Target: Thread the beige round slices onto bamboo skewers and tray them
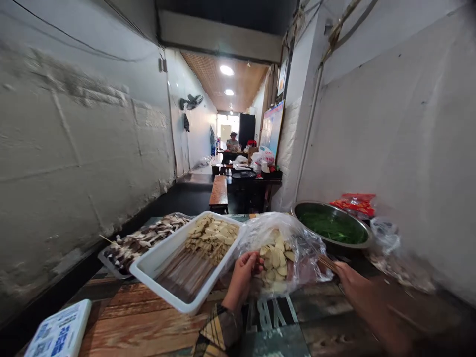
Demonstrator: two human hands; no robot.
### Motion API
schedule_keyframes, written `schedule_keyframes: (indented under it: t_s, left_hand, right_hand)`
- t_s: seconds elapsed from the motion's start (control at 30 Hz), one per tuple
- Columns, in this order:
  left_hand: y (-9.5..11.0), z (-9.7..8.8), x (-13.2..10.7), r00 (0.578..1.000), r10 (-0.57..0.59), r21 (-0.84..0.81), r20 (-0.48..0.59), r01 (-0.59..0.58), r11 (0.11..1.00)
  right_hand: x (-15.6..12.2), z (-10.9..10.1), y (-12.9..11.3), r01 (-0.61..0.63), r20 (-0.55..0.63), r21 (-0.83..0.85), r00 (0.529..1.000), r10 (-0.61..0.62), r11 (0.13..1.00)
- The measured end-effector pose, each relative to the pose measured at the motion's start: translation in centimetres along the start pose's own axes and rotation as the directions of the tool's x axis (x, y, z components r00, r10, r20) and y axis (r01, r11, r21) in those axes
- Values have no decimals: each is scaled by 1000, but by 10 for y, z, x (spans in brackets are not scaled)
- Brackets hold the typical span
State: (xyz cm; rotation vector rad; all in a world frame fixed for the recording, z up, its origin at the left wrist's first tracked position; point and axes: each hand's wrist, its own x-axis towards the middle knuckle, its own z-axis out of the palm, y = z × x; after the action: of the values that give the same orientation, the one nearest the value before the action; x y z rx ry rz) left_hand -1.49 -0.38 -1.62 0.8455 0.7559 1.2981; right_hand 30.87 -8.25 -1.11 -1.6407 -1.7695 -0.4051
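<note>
Left hand (248, 264) curled at pale slices (277, 263), right hand (347, 274) gripping thin sticks (327, 263)

Left hand (246, 265): bent fingers at thin, pale-yellow, rounded slices (275, 260) in a clear plastic bag (307, 238). Right hand (349, 275): closed on thin brown wooden sticks (327, 263), beside the bag. Left of the left hand stands a white rectangular plastic tray (159, 291) of loaded skewers (208, 240). Beyond the right hand sits a round silver metal bowl (336, 244) containing green leaves (330, 226).
</note>
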Motion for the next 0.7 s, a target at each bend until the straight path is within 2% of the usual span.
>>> schedule_keyframes:
  t_s: [0.07, 0.13, 0.27, 0.47, 0.7]
  left_hand:
    - [3, 2, 0, 1000, 5, 18, 0, -5, 1000]
    - [4, 4, 1, 1000, 1, 27, 2, -1, 1000]
    - [3, 6, 0, 999, 31, 91, 42, -34, 995]
    - [2, 10, -4, 982, 135, 332, 131, -172, 928]
    - [-4, 9, -5, 941, 233, 599, 246, -336, 727]
  right_hand:
    - [7, 3, -29, 76, 114, -70, 991, -68, 995]
    - [15, 5, -55, 117, 180, -125, 979, -94, 985]
    - [26, 6, -89, 205, 218, -109, 960, -178, 973]
    - [29, 17, -107, 258, 222, -68, 945, -238, 964]
    - [24, 39, -111, 299, 218, -43, 934, -283, 953]
